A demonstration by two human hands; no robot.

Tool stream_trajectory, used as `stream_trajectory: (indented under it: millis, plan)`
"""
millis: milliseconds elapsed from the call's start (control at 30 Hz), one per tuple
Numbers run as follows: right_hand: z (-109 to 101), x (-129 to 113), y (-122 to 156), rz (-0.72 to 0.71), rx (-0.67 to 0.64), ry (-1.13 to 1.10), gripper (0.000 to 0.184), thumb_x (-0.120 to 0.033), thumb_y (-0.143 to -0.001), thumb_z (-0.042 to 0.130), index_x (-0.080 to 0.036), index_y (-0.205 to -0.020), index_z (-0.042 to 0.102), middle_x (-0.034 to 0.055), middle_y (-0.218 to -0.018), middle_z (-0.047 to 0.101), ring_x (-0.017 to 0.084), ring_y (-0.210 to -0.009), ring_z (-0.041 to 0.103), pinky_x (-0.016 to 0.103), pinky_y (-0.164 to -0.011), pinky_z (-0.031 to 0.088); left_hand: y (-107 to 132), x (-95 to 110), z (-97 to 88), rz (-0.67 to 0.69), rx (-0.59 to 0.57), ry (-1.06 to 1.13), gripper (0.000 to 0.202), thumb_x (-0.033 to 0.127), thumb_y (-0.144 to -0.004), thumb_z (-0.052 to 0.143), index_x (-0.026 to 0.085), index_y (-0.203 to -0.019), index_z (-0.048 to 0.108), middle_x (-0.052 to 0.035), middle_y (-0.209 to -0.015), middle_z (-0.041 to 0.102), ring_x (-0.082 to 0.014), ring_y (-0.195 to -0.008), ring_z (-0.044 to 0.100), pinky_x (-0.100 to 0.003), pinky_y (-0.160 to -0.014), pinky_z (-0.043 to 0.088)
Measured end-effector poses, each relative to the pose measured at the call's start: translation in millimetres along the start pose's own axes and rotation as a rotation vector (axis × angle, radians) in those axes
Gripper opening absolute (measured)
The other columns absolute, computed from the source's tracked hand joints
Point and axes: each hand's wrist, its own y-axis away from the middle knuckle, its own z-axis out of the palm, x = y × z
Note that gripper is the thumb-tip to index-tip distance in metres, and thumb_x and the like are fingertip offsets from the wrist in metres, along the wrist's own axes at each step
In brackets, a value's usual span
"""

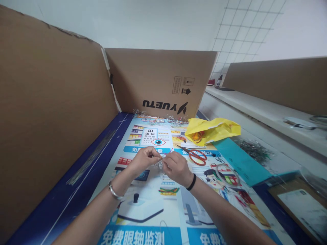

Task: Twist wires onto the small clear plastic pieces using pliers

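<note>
My left hand (143, 159) and my right hand (176, 167) meet over a printed poster (153, 211) on the table. Both pinch a small clear, shiny item (160, 164) between their fingertips; it is too small to name. A silver bangle sits on my left wrist and a black band on my right wrist. Red-handled scissors (195, 155) lie just beyond my right hand.
A yellow bag (214, 129) with orange rubber bands lies at the back right. Cardboard walls (51, 102) enclose the left and back. A teal sheet (240, 161), a pile of metal bits (252, 149) and a white shelf (255, 105) are at right. Small clear pieces (176, 119) line the back.
</note>
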Motion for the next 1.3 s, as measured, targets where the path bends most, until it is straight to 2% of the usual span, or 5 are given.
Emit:
stream_trajectory:
  millis: [100, 300, 633, 1000, 1300]
  plan:
    - [0.7, -0.3, 0.3, 0.040, -0.011, -0.068, 0.012, -0.015, -0.082, 0.050, -0.019, -0.075, 0.059, 0.0064, -0.075, 0.062, 0.018, -0.074, 0.055, 0.033, -0.068, 0.045, -0.2, -0.3, -1.9, 0.080, 0.000, -0.134, 0.006, 0.015, -0.069, 0.061, 0.014, -0.067, 0.056, -0.0013, -0.072, 0.063, -0.0127, -0.070, 0.057, -0.026, -0.071, 0.044]
    - [-1.2, -1.1, -4.4, 0.296, 0.037, -0.321, 0.011, -0.017, -0.084, 0.049, -0.020, -0.081, 0.059, 0.0052, -0.078, 0.063, 0.016, -0.077, 0.058, 0.030, -0.070, 0.047, -0.3, -3.6, 0.7, 0.187, -0.002, -0.173, 0.008, 0.009, -0.072, 0.054, 0.016, -0.067, 0.052, -0.0009, -0.071, 0.061, -0.0125, -0.069, 0.058, -0.025, -0.067, 0.044]
    - [1.9, 2.4, -5.8, 0.415, -0.025, -0.413, 0.014, -0.017, -0.083, 0.052, -0.021, -0.085, 0.065, 0.0031, -0.081, 0.070, 0.015, -0.072, 0.063, 0.026, -0.067, 0.050, 3.8, -1.5, 6.6, 0.390, 0.048, -0.338, 0.017, 0.001, -0.073, 0.049, 0.016, -0.066, 0.053, 0.0004, -0.074, 0.056, -0.0108, -0.070, 0.054, -0.023, -0.066, 0.042]
    - [-2.8, 3.0, -10.5, 0.456, -0.139, -0.504, 0.011, -0.019, -0.080, 0.054, -0.021, -0.079, 0.065, 0.0000, -0.070, 0.067, 0.013, -0.063, 0.060, 0.023, -0.059, 0.045, 3.3, -6.3, 8.1, 0.434, 0.080, -0.378, 0.017, 0.001, -0.075, 0.052, 0.017, -0.069, 0.054, -0.0001, -0.079, 0.058, -0.0109, -0.073, 0.055, -0.023, -0.068, 0.042]
    - [-2.8, 2.6, -9.8, 0.498, -0.052, -0.482, 0.018, -0.005, -0.068, 0.049, -0.019, -0.069, 0.059, -0.0003, -0.066, 0.059, 0.012, -0.059, 0.051, 0.023, -0.057, 0.041, -1.7, -3.9, -6.3, 0.371, 0.066, -0.355, 0.015, 0.005, -0.077, 0.051, 0.017, -0.068, 0.052, -0.0004, -0.079, 0.057, -0.0117, -0.072, 0.055, -0.026, -0.069, 0.043]
